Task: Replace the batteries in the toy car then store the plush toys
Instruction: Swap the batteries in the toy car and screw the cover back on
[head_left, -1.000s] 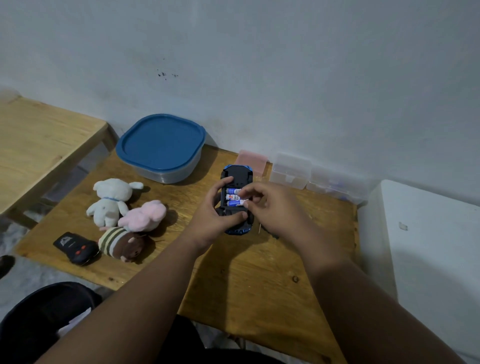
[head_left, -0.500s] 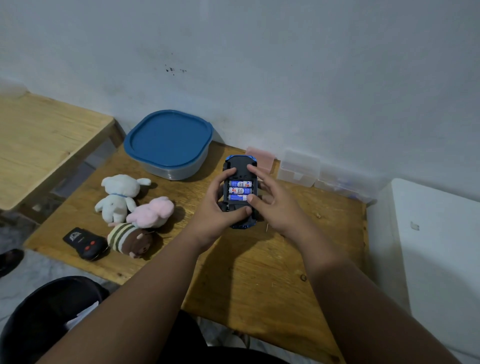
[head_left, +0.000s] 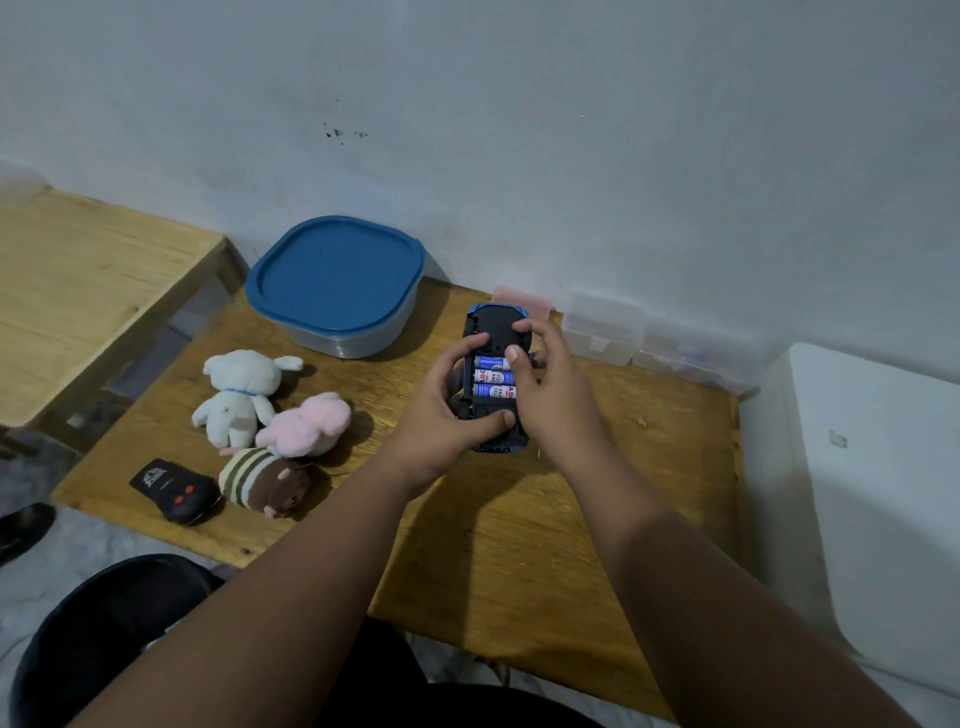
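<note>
1. Squarely against the back wall: table (head_left: 519, 545), hemmed on the right by a white cabinet (head_left: 857, 493) hard against its edge, and on the left by a narrow gap before a second table (head_left: 93, 291). Bare wood open from the hands down to the near edge.
2. Back-left, near the corner: blue-lidded container (head_left: 335, 280), lid on.
3. Mid-table toward the back: toy car (head_left: 496, 327), belly up, one end toward the wall, just in front of a pink box (head_left: 522, 299) and beside the clear boxes (head_left: 602, 325).
4. Left hand (head_left: 441, 421): curled round the car's left flank, thumb across the lower underside.
5. Right hand (head_left: 550, 384): fingers hooked over the far end, thumb tip on the right end of the topmost cell.
6. Left of the car, well apart: plush toys (head_left: 306, 423), three in a touching huddle; remote (head_left: 174, 488) just beside them, near the front-left edge.
7. Inside the open bay: batteries (head_left: 493, 376), three side by side.
8. Against half a second ago: right thumb up from the lowest cell to the topmost; left grip, plush toys and remote as before.
</note>
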